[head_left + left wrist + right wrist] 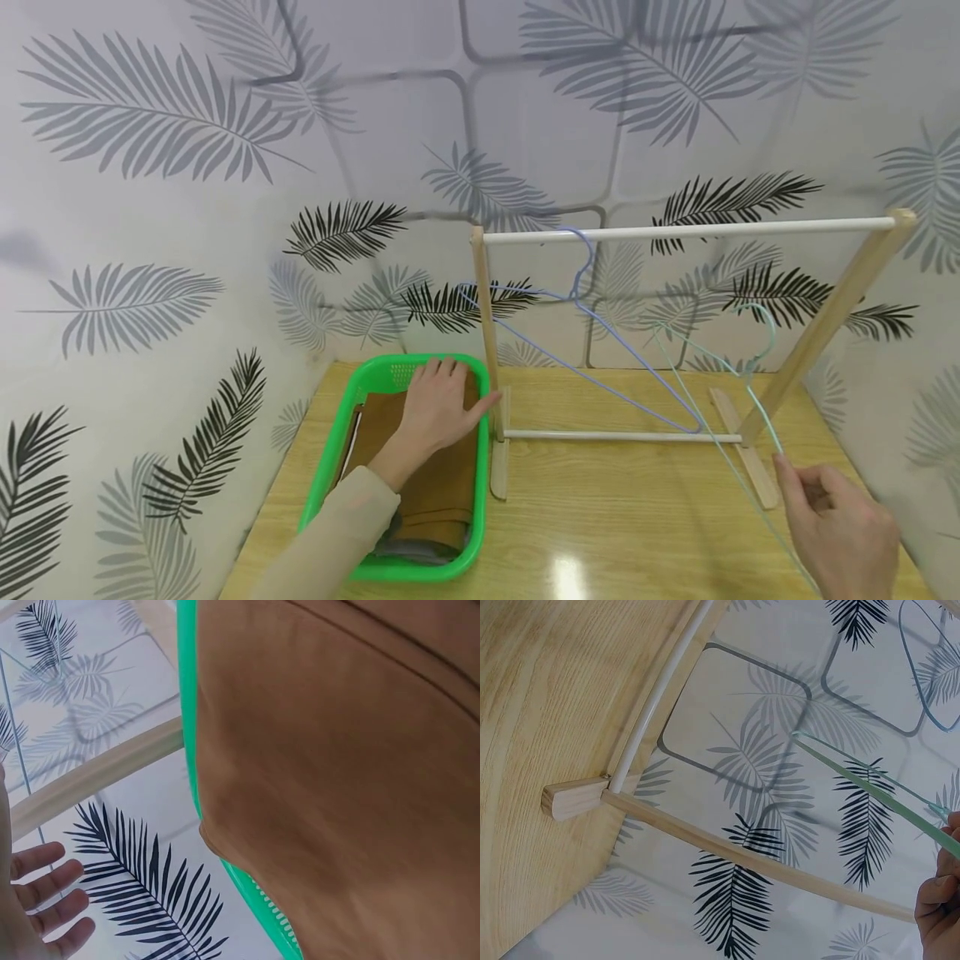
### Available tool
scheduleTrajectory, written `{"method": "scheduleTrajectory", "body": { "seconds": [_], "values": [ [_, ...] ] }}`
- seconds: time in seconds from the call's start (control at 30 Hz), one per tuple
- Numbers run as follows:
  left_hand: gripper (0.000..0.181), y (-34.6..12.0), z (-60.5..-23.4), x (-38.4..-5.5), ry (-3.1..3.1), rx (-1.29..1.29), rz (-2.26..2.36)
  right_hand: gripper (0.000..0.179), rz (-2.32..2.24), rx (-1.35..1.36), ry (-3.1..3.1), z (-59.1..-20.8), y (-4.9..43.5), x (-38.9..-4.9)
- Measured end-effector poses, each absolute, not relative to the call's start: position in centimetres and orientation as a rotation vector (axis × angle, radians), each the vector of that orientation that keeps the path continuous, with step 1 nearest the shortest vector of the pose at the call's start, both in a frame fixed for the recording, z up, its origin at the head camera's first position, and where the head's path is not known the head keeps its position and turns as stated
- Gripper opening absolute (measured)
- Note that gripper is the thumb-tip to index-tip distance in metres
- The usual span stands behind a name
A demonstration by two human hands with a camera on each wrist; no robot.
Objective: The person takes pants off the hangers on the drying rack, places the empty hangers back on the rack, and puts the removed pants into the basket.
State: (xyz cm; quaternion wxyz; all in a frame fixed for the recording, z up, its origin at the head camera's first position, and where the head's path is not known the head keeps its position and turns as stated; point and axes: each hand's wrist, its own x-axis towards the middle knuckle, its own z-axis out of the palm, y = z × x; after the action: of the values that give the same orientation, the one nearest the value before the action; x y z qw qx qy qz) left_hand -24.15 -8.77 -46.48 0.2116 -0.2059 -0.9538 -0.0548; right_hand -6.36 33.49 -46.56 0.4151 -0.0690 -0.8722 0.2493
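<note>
In the head view my left hand [441,404] is over the green basket [477,546], above the folded brown fabric [431,500] inside it. Its fingers are spread loosely and nothing is between them in the left wrist view. The brown fabric [345,787] fills most of that view. On the right, my right hand [843,529] pinches a mint-green clothes hanger [763,412] by one shoulder, with its hook turned upward. The same hanger [885,796] reaches out from the curled fingers in the right wrist view. From the rack's top rail hangs a blue-purple clothes hanger [633,354].
A small clothes rack with wooden posts and a white top rail [697,231] stands on the wood-grain table [600,517], right of the basket. Its wooden foot [746,454] lies near the right hand. Leaf-patterned walls [187,275] enclose the back and sides.
</note>
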Motion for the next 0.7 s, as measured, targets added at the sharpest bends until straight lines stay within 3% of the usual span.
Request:
{"method": "scheduleTrajectory", "body": {
  "seconds": [0.27, 0.7],
  "values": [
    [0.043, -7.7, -46.6, -25.6, -2.432, -0.531, -0.199, 0.021, 0.632, -0.151, -2.178, -46.6, 33.6, -6.3],
    [0.045, -6.2, -46.8, -26.6, -2.311, -0.498, -0.153, 0.025, 0.612, -0.093, -2.152, -46.2, 34.0, -6.5]
  ]
}}
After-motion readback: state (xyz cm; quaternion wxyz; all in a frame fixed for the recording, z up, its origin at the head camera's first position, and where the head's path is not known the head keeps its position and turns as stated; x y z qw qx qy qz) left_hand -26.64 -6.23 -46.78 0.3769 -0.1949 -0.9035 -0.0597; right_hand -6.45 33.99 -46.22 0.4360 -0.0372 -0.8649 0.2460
